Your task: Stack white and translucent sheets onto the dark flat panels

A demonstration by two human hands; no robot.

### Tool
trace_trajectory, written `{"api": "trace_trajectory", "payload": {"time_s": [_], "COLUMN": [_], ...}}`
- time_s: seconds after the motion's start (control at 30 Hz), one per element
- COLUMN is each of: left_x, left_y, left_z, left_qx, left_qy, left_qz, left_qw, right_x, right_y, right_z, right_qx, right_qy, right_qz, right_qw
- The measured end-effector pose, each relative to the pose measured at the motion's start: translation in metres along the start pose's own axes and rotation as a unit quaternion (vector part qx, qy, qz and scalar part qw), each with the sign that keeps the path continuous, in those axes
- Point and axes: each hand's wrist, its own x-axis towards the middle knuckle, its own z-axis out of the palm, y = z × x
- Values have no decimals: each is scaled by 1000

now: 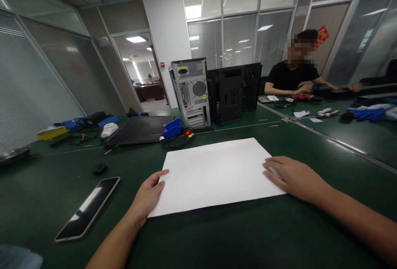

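A blank white sheet of paper (214, 174) lies flat on the dark green table (217, 236) in front of me. My left hand (149, 194) rests at the sheet's left edge, fingers loosely curled against the border with the thumb along it. My right hand (293, 176) lies flat on the sheet's right edge, fingers stretched out and pressing the paper down. Neither hand lifts the sheet.
A smartphone (88, 209) lies face up at my left, a small black object (99, 169) beyond it. Behind the sheet stand a grey computer tower (190, 93) and black towers (234, 93), a black panel (139, 130) and cables. A person in black (293, 78) sits at the far right.
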Motion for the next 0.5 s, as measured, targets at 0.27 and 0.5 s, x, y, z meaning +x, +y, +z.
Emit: {"api": "trace_trajectory", "payload": {"time_s": [0.27,0.5], "left_x": [4,2], "left_y": [-4,-4], "left_z": [-3,-3], "left_qx": [-7,-9], "left_qy": [-6,-12], "left_qz": [-1,4], "left_qw": [1000,1000], "right_x": [0,0], "right_y": [-3,1], "right_z": [-2,0], "right_qx": [5,2], "right_qy": [-6,-7], "right_qz": [13,7], "right_qw": [1000,1000]}}
